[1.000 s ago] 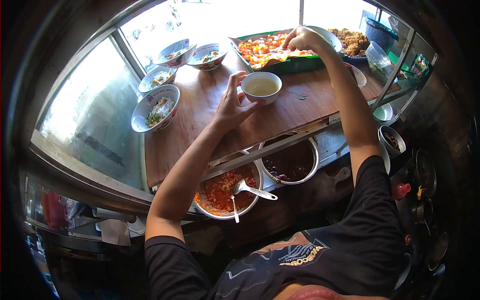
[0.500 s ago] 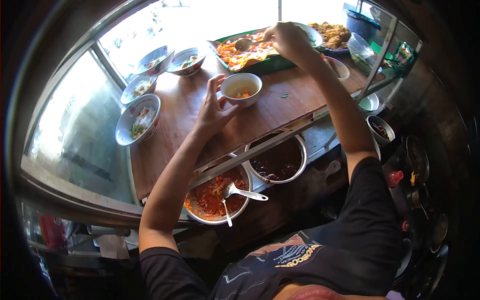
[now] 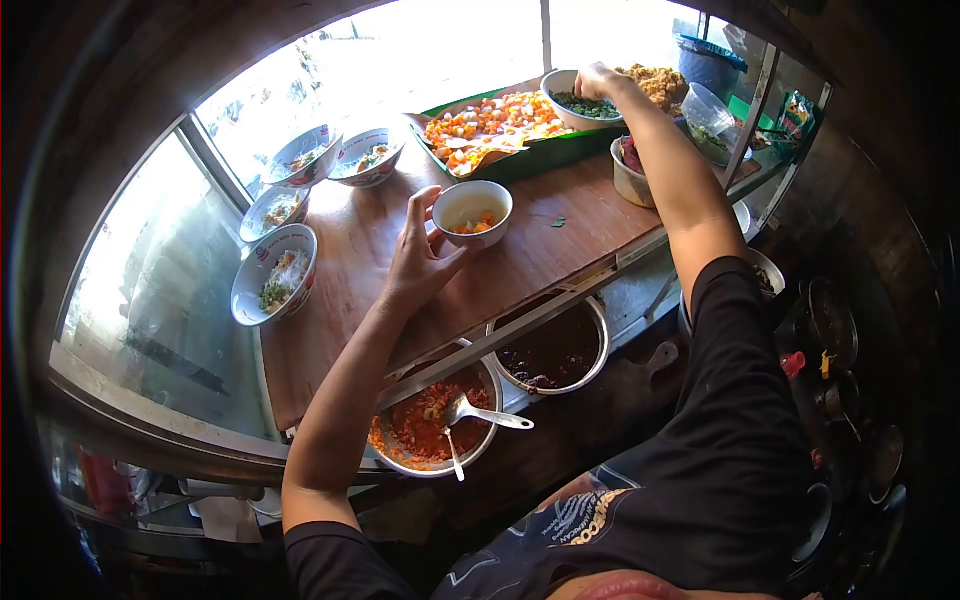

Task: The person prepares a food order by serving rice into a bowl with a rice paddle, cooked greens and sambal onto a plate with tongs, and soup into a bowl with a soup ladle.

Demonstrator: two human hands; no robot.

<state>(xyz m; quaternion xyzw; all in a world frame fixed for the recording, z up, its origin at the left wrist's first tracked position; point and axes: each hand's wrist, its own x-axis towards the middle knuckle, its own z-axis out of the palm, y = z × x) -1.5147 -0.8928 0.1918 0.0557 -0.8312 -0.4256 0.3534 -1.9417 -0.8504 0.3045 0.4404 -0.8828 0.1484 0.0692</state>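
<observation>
My left hand [image 3: 418, 262] cups the near side of a small white bowl [image 3: 473, 213] on the wooden counter [image 3: 520, 250]; the bowl holds broth with orange pieces. My right hand [image 3: 597, 81] reaches far out, fingers pinched over a bowl of chopped greens [image 3: 576, 104]. Whether it holds any greens is hidden by the fingers. Left of that bowl lies a green tray [image 3: 495, 128] lined with paper, full of orange and yellow chunks, with a spoon resting in it.
Several patterned bowls with noodles and greens [image 3: 272, 271] line the counter's left edge by the window. Below the counter sit a pot of red sauce with a ladle [image 3: 432, 425] and a pot of dark sauce [image 3: 552, 346]. Fried topping [image 3: 660, 83] and containers crowd the far right.
My right hand left the spoon in the green tray and moved right to the bowl of greens. Orange pieces now lie in the small white bowl. My left hand stayed on it.
</observation>
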